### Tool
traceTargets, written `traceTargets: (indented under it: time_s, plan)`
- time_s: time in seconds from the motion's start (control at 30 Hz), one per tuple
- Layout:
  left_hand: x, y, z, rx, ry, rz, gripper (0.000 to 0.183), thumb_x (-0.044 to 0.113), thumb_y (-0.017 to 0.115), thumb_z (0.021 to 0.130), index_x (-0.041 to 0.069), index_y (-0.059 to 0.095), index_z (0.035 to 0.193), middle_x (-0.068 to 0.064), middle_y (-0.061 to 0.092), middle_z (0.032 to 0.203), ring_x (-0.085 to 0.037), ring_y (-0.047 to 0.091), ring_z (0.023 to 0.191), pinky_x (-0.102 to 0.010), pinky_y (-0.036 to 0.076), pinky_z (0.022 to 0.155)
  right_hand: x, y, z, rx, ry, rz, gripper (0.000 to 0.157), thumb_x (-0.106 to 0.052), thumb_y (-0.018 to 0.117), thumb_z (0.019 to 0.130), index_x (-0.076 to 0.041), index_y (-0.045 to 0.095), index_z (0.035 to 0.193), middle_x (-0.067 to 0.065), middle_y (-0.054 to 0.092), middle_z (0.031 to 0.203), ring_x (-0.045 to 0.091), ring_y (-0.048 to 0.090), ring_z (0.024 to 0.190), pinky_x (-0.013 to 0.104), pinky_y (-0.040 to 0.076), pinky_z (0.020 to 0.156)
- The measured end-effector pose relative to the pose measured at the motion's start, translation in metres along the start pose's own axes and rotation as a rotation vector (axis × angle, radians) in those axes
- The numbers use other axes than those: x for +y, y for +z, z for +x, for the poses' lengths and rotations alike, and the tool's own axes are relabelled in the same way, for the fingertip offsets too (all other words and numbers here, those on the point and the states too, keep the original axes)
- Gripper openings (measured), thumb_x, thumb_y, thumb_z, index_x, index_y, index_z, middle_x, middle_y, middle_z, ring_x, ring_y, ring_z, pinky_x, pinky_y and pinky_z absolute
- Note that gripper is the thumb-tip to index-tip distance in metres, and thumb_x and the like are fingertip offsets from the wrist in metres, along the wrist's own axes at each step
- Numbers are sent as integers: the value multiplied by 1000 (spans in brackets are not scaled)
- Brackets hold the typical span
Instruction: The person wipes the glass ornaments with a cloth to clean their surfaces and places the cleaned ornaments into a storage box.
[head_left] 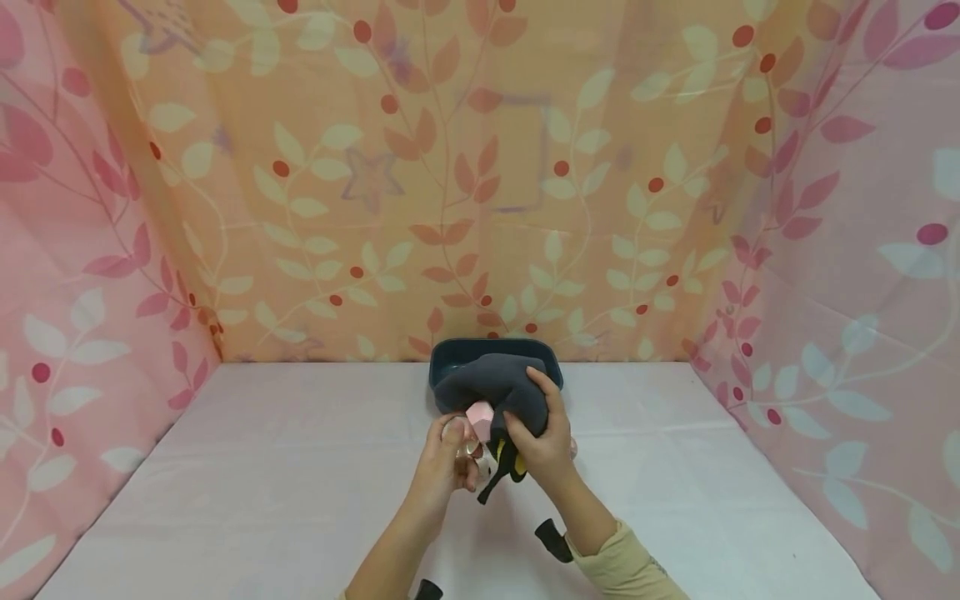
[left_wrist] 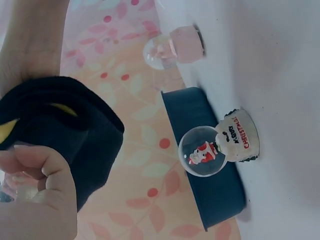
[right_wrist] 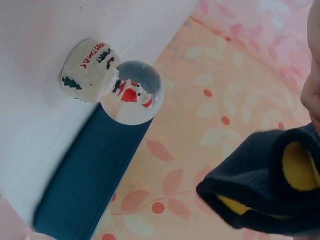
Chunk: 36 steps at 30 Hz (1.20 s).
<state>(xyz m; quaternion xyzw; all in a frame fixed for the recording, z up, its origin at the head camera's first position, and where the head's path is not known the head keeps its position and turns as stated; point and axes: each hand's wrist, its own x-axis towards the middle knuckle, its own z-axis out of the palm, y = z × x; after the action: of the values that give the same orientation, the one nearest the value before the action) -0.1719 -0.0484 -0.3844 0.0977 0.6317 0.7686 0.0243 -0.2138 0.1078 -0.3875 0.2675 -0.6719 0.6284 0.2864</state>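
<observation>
My left hand point(head_left: 442, 458) has curled fingers around a snow globe with a faceted pink base point(head_left: 480, 422); most of its clear ball is hidden by the fingers. My right hand point(head_left: 551, 433) grips a soft dark-grey cloth piece point(head_left: 491, 379) with a yellow lining point(right_wrist: 297, 167). The cloth hangs against the pink base, and its exact kind cannot be told. Below the hands, a Santa snow globe point(left_wrist: 239, 136) stands upright on a cream base lettered "Merry Christmas". Another pink-based snow globe point(left_wrist: 186, 45) stands to its right, mostly behind my right wrist in the head view.
A dark-blue oblong tub point(head_left: 442, 354) sits at the table's back edge, behind the cloth. The white table point(head_left: 300, 467) is bounded by a flowered orange curtain point(head_left: 450, 167) and pink side curtains. Small black pieces point(head_left: 553, 540) sit by my wrists.
</observation>
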Motion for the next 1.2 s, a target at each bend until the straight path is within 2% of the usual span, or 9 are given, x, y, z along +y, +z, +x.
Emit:
traceTargets:
  time_s: [0.2, 0.33, 0.5, 0.63, 0.8, 0.87, 1.03, 1.1, 1.2]
  plan:
    - [1, -3, 0, -62, -33, -52, 46, 46, 29, 105, 2, 38, 114, -4, 48, 77, -10, 43, 53, -21, 42, 55, -2, -5, 2, 32, 144, 62, 55, 5, 59, 85, -7, 43, 137, 16, 47, 127, 18, 54, 93, 26, 50, 72]
    - [3, -7, 0, -103, -64, -91, 59, 56, 27, 102, 3, 38, 125, -2, 49, 74, -11, 44, 54, -22, 43, 56, -2, -8, 5, 56, 222, 138, 57, 6, 58, 86, -5, 40, 139, 14, 45, 126, 20, 56, 94, 26, 52, 74]
    - [6, -8, 1, -76, -97, -120, 69, 65, 29, 97, 5, 30, 133, -2, 51, 75, -11, 46, 56, -20, 44, 57, 0, -14, 7, 141, 249, 258, 58, 6, 55, 87, -10, 38, 141, 10, 47, 126, 20, 58, 99, 27, 54, 78]
    - [9, -8, 2, -48, -118, -142, 73, 66, 27, 97, 6, 24, 138, -1, 52, 75, -10, 45, 58, -19, 44, 57, 1, -14, 2, 124, 154, 317, 62, 0, 55, 87, -21, 37, 142, 7, 43, 131, 18, 55, 104, 25, 52, 81]
    - [10, -5, 1, -57, -133, -211, 59, 61, 26, 100, 8, 29, 126, 0, 47, 73, -10, 42, 56, -20, 40, 54, 1, -7, -6, -120, -144, 142, 59, -22, 62, 93, -20, 33, 145, 2, 39, 133, 14, 50, 105, 22, 47, 84]
    - [11, -3, 0, -64, -140, -224, 51, 58, 27, 101, 10, 34, 117, 0, 45, 72, -10, 40, 54, -21, 38, 52, 3, -4, -7, -207, -220, 60, 64, -34, 63, 94, -19, 29, 146, 0, 39, 136, 14, 50, 107, 24, 45, 88]
    - [10, -4, -2, -88, -164, -180, 48, 56, 27, 102, 11, 45, 103, 2, 44, 68, -9, 40, 50, -22, 37, 52, 8, -1, -7, -261, -249, -35, 69, -44, 64, 91, -18, 29, 145, 7, 47, 131, 18, 54, 105, 31, 45, 90]
    - [9, -5, -2, -114, -167, -147, 53, 57, 25, 102, 9, 47, 110, 2, 47, 70, -9, 41, 50, -22, 39, 53, 9, -1, -6, -238, -250, -29, 67, -39, 67, 90, -16, 33, 143, 11, 51, 126, 20, 55, 100, 32, 46, 86]
    - [10, -5, -1, -134, -170, -105, 54, 57, 29, 101, 7, 42, 118, 0, 49, 76, -8, 43, 53, -24, 39, 55, 9, 0, -6, -186, -219, -6, 64, -19, 73, 87, -10, 37, 138, 6, 52, 124, 18, 55, 96, 30, 47, 81]
